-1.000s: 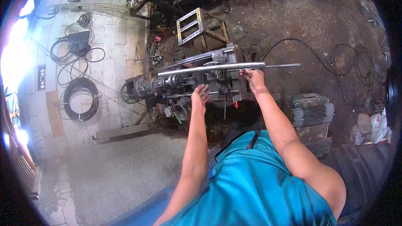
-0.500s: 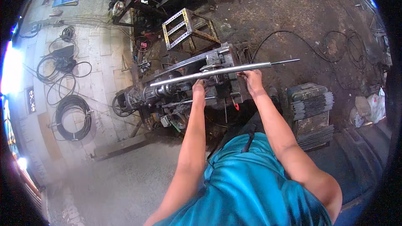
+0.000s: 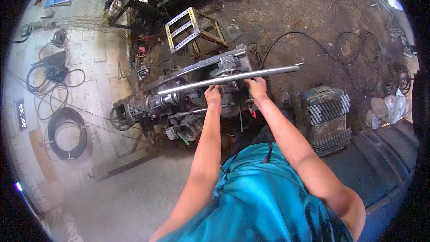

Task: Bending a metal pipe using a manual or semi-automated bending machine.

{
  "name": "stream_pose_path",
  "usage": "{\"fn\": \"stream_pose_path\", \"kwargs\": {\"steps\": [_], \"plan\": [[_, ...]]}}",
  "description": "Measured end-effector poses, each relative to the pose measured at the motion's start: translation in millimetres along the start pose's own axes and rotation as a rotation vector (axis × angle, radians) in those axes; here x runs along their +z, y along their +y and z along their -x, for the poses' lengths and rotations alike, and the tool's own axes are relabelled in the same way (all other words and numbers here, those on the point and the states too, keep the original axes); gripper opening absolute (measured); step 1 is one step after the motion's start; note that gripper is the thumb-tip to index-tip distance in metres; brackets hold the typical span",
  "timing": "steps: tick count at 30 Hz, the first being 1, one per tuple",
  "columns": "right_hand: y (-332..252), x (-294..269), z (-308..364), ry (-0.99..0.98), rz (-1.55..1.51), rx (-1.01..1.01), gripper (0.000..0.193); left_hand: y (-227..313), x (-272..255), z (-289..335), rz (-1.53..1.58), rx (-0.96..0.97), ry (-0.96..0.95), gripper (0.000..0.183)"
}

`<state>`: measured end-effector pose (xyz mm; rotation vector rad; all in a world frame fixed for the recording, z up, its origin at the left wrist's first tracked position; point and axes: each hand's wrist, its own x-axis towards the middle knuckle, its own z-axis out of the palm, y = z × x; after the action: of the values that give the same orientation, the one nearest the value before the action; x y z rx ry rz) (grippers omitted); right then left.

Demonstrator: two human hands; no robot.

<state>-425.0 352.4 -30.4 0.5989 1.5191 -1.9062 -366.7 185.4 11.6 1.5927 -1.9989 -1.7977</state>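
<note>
A long metal rod (image 3: 237,78) slants above a dark machine (image 3: 160,102) — the left grip (image 3: 213,95) closed on it near mid-length, the right grip (image 3: 256,88) closed farther right, its ends jutting past both. Beyond stands a metal frame (image 3: 194,20); leftward lies a black coil (image 3: 67,153).

The pipe (image 3: 273,72) looks like bright metal, smooth and quite glossy. The machine (image 3: 163,101) is also of metal, but darker, with a greasy look; only some round parts shine. The stand (image 3: 195,22) is of metal, with scuffed paint. The thin rods (image 3: 329,107) are of dull grey metal. The shirt (image 3: 273,183) is soft cloth with a slight sheen. The bag (image 3: 397,107) appears to be thin, shiny plastic. The floor (image 3: 286,18) is rough, stained and mostly matt.
</note>
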Motion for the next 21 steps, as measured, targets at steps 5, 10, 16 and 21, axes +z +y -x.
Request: {"fn": "stream_pose_path", "kwargs": {"steps": [5,10,16,21], "plan": [[28,-6,-16,0.141,0.211,-0.283,0.013,-18,8,-12,0.031,0.089,-0.015,0.014],[-11,-19,28,0.032,0.293,-0.168,0.021,-17,-7,-24,-0.129,0.026,0.139,0.018],[-42,-78,103,0.143,0.336,-0.19,0.014,-56,-42,-67,0.017,0.022,0.237,0.023],[-98,-71,172,0.386,0.996,-0.919,0.01,-50,-55,-56,0.341,0.022,-0.022,0.021]]}}
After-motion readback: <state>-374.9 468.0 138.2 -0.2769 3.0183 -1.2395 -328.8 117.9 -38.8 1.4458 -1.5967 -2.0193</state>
